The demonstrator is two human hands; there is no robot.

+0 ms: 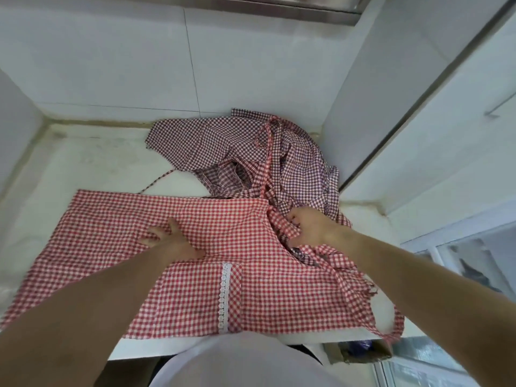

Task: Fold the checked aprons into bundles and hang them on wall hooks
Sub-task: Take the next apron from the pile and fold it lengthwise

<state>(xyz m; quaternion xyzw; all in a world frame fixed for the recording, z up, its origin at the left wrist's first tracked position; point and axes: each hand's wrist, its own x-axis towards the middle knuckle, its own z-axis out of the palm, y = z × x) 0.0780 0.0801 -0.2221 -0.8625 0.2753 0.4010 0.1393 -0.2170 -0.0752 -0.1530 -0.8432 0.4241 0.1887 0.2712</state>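
Observation:
A red-and-white checked apron [245, 275] lies spread flat on the white counter [92, 166], with a white lace strip [225, 297] near its front hem. My left hand [170, 236] presses flat on the apron's middle, fingers straight. My right hand [310, 226] grips a bunched fold of the same apron at its right side, fingers curled into the cloth. A darker purple-and-white checked apron [223, 146] lies crumpled in the back right corner, its straps tangled with a red checked strap. No wall hooks are visible.
White tiled walls enclose the counter at the back and left. A white cabinet side [363, 107] stands at the right. The red apron's straps [391, 328] hang over the counter's front right edge above a cardboard box [360, 350].

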